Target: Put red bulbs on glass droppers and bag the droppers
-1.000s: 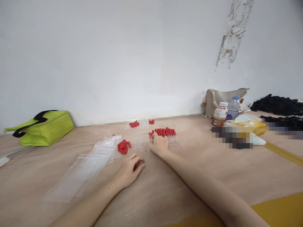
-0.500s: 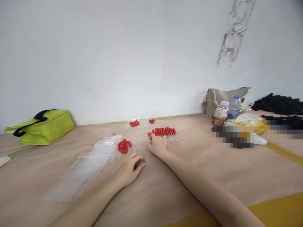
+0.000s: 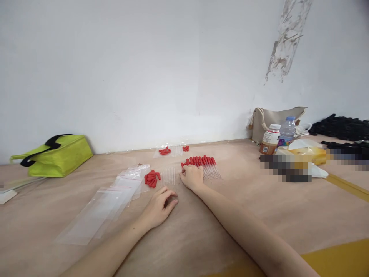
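Note:
Over the left end of a row of glass droppers with red rubber bulbs [image 3: 213, 168], my right hand [image 3: 192, 176] is closed, with its fingers curled down. A red bulb peeks out by its fingertips, so it seems to grip a dropper, whose glass is hidden under the hand. My left hand [image 3: 160, 207] rests on the table nearer to me, fingers loosely bent, thumb apart, nothing in it. Just beyond it lie loose clear glass tubes [image 3: 168, 176] side by side. A small heap of red rubber bulbs [image 3: 152, 178] sits left of the tubes.
Clear zip bags [image 3: 99, 207] lie overlapping at left. Farther back, another bag holds red bulbs [image 3: 165, 151]. A lime-green bag [image 3: 60, 156] stands at far left. At right are a drink bottle [image 3: 270, 139], a water bottle [image 3: 287, 130] and a beige bag [image 3: 258, 130].
Both hands keep nearly the same pose and place. The whole view has shifted very slightly, and the droppers and bulbs look unmoved on the table.

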{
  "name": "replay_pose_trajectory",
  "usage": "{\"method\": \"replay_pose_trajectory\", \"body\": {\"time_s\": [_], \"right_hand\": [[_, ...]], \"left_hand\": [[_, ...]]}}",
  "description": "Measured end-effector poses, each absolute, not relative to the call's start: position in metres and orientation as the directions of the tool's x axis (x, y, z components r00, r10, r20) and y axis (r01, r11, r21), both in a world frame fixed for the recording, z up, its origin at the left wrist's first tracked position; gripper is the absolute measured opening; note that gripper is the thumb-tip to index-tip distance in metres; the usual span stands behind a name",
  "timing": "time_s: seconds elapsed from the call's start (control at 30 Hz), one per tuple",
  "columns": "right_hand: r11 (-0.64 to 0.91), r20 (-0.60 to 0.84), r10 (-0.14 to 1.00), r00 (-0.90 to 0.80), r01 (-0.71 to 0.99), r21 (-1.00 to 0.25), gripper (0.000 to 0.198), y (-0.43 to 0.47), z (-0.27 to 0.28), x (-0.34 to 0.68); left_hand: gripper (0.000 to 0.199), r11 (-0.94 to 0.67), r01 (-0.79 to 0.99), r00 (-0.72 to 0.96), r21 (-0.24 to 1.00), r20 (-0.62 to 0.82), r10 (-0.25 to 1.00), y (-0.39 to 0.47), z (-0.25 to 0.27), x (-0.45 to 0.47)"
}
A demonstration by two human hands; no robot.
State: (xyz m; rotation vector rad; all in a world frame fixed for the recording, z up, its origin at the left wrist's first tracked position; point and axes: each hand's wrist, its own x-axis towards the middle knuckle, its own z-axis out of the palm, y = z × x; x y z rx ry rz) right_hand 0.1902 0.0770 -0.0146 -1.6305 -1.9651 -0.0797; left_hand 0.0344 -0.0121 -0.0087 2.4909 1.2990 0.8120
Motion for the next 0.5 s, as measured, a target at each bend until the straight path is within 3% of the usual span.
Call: {"method": "replay_pose_trajectory", "body": {"time_s": [0.23,0.43,0.5], "right_hand": [[0.154,0.316,0.945,-0.083,0.966,-0.208,0.028,0.076,-0.005,0.18],[0.149,0.268,0.959,-0.095,0.97,-0.19,0.024,0.078,0.002,0.167],[0.152,0.279,0.956,-0.091,0.967,-0.204,0.025,0.077,0.003,0.17]], "left_hand": [[0.015,-0.588,0.701,0.458,0.403,0.378,0.805,-0.015,-0.009,0.037],[0.017,-0.511,0.822,0.311,0.252,0.553,0.773,0.011,0.003,0.017],[0.02,-0.427,0.879,0.272,0.215,0.509,0.817,0.03,0.016,0.002]]}}
